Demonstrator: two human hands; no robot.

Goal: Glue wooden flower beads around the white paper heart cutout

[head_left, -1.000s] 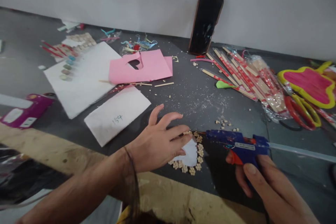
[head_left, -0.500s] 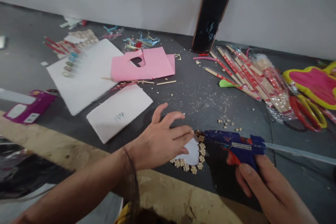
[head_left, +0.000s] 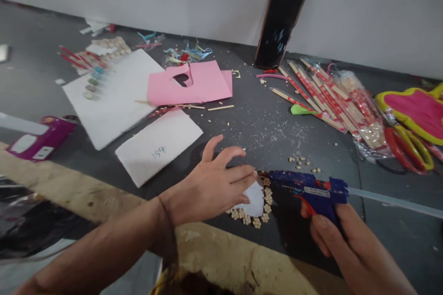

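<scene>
My right hand grips a blue hot glue gun by its handle, with a finger at the orange trigger. A long clear glue stick sticks out of its back. The nozzle points left and meets the upper edge of a small white paper piece. Small wooden flower shapes made of beads line its visible border. Over the left part of this piece lies my left hand, fingers spread, two fingertips close to the nozzle. It hides much of the piece.
Behind are a folded pink paper, white sheets and a phone leaning on the wall. At right lie wrapped chopsticks and scissors. Loose beads lie beyond the glue gun. A purple device stands at left.
The view has shifted very slightly. Both hands, the glue gun and the flower-edged piece keep nearly the same positions.
</scene>
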